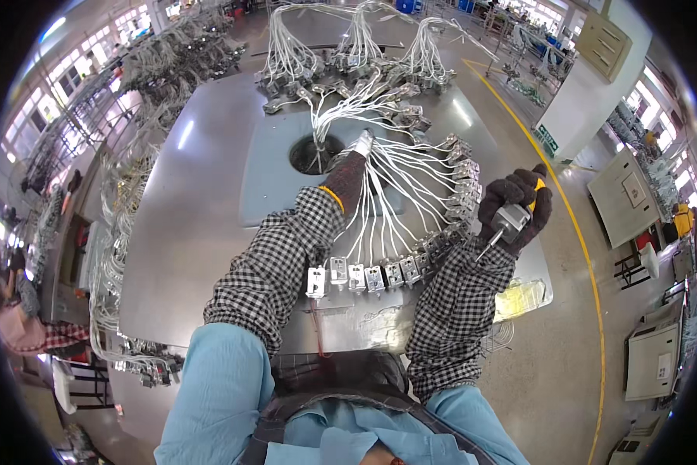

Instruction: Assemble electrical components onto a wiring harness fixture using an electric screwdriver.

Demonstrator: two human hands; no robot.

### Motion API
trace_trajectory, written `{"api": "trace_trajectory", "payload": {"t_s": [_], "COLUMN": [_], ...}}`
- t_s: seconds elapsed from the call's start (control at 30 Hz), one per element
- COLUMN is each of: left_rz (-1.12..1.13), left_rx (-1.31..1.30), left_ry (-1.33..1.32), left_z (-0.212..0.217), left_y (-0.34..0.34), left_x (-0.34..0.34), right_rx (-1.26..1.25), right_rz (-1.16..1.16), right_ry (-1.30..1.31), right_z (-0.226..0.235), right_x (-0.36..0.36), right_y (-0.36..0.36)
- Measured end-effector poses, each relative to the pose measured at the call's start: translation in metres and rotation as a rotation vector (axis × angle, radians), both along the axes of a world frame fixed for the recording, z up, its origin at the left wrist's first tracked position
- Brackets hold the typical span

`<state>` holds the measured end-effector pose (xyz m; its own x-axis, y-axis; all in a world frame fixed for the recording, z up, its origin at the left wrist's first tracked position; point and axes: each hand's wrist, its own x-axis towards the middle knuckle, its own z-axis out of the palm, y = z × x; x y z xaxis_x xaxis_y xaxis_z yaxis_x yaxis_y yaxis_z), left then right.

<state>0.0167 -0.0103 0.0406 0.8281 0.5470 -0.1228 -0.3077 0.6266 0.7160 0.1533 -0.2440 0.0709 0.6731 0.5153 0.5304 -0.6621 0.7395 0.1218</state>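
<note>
Our left hand (351, 172), at frame center, grips the bundle of white wires (410, 174); our right hand (515, 208), at right, is closed around a screwdriver (509, 221). Tugging the bundle could drag the terminal blocks (379, 275) out of their arc.

I see a grey metal table (201, 201) with a round hole (311, 155) near frame centre. White wire bundles (395, 186) fan across it, ending in a curved row of small metal switch boxes (379, 275). More bundles (348, 54) lie at the top.

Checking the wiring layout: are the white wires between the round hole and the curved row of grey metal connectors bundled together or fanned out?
Fanned out: the white wires spread apart from near the round hole to separate grey metal connectors.
</note>
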Motion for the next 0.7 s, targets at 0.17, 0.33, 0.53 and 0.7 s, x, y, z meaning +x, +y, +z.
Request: {"api": "trace_trajectory", "payload": {"t_s": [0.17, 0.33, 0.53, 0.7], "left_rz": [0.081, 0.248, 0.036, -0.094], "left_rx": [0.718, 1.375, 1.273, 1.136], "left_ry": [0.424, 0.217, 0.04, 0.186], "left_z": [0.015, 0.071, 0.145, 0.189], "left_y": [-0.022, -0.082, -0.104, -0.104], "left_x": [-0.008, -0.026, -0.117, -0.272], "right_rx": [0.077, 0.154, 0.171, 0.068], "right_rz": [0.039, 0.114, -0.054, -0.063], "right_ry": [-0.087, -0.2, 0.02, 0.019], "right_z": [0.004, 0.003, -0.01, -0.028], "right_x": [-0.001, 0.01, 0.028, 0.047], "right_y": [-0.022, -0.046, -0.038, -0.037]}}
